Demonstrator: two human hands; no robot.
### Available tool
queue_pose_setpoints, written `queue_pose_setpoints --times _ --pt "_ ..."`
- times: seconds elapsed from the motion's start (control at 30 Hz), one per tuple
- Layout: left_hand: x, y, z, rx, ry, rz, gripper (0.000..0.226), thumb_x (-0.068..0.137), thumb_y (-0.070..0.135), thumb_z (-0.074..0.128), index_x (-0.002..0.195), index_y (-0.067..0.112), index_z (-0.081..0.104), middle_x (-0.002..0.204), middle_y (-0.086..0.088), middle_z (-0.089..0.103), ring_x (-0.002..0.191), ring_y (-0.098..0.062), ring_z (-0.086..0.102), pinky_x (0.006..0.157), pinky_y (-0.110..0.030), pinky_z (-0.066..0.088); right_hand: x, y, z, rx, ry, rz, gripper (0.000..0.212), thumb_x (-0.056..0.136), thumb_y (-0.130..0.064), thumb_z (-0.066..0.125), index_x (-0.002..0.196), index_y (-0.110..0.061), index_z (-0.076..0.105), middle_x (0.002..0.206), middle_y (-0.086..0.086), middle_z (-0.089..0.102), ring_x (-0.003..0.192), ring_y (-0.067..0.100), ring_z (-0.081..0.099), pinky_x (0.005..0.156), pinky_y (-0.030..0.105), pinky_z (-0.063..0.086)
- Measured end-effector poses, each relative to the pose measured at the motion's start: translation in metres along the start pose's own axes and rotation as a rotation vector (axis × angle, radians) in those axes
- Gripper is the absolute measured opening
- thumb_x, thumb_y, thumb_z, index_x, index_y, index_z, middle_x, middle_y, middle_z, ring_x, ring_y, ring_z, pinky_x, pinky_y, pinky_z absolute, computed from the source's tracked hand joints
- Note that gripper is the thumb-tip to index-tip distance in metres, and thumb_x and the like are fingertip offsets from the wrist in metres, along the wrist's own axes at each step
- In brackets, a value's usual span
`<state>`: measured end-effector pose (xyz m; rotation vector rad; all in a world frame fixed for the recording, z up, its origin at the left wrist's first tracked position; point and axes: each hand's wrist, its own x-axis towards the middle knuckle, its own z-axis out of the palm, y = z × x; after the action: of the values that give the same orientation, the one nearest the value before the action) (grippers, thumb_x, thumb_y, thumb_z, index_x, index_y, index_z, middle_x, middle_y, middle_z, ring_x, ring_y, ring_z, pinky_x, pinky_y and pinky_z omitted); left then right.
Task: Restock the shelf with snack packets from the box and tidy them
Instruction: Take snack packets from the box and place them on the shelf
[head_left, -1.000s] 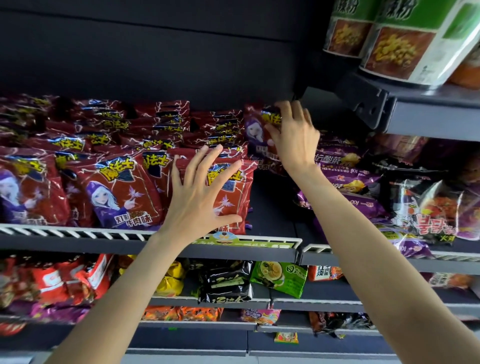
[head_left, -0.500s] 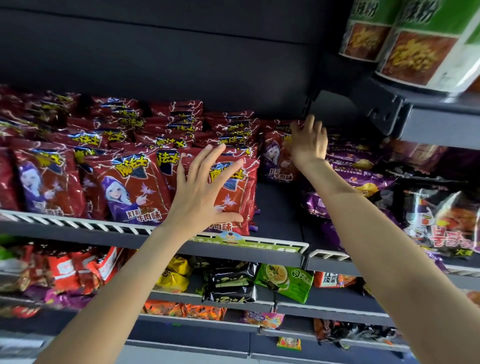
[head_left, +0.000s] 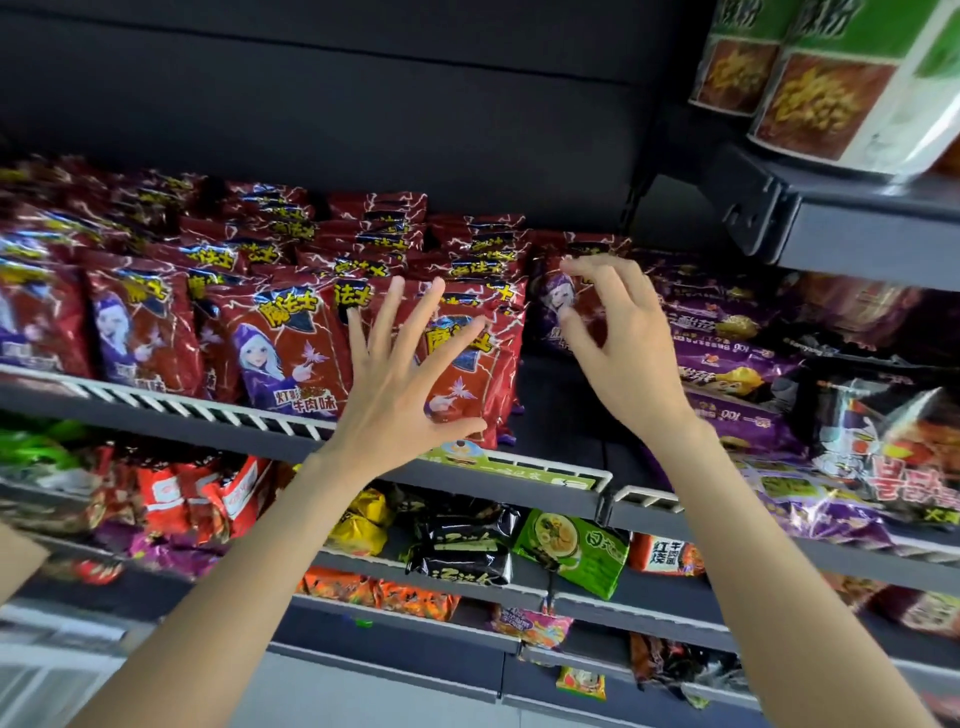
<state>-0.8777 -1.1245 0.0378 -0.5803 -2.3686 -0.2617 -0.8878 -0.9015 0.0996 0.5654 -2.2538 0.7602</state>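
Note:
Rows of red snack packets (head_left: 280, 358) with a purple-hooded cartoon figure fill the upper shelf (head_left: 270, 431). My left hand (head_left: 405, 384) presses flat, fingers spread, against the front red packet at the right end of the row (head_left: 467, 374). My right hand (head_left: 618, 353) hovers with relaxed, slightly bent fingers in front of a red packet standing at the back of the gap (head_left: 566, 296); it holds nothing. The box is out of view.
Purple packets (head_left: 727, 364) and black-and-red noodle packs (head_left: 893, 441) lie to the right. A higher shelf bracket (head_left: 753, 208) with green-and-white tubs (head_left: 831, 78) juts out at top right. Lower shelves hold mixed orange, black, green and yellow packets. A dark gap of bare shelf (head_left: 556, 410) lies between red and purple rows.
My right hand has let go of the red packet it set at the back of the gap and has drawn back toward me. My left hand stays pressed on the front packet.

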Motion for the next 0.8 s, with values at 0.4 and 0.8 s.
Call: queue_pose_setpoints --times 0.4,0.8 --pt "-0.071 -0.037 -0.082 -0.37 0.312 -0.449 0.02 0.092 0.026 0.055 0.108 0.019 0.065 0.097 0.01 0.069 0.088 -0.006 0.064 0.079 -0.026 0.05 -0.041 -0.124 0.055 0.191 0.088 -0.306 0.017 0.093 -0.007 0.054 0.104 -0.004 0.067 0.095 0.006 0.066 0.087 0.022 0.058 0.077 0.03 0.044" --pt "-0.35 -0.189 -0.268 -0.084 -0.08 -1.089 0.043 0.085 0.059 0.05 0.089 0.022 0.071 0.069 0.012 0.064 0.073 -0.013 0.06 0.07 -0.009 0.041 -0.078 -0.356 0.276 0.229 -0.848 -0.382 0.018 0.092 -0.034 0.052 0.104 -0.027 0.063 0.094 -0.002 0.069 0.09 0.027 0.064 0.068 0.038 0.05"
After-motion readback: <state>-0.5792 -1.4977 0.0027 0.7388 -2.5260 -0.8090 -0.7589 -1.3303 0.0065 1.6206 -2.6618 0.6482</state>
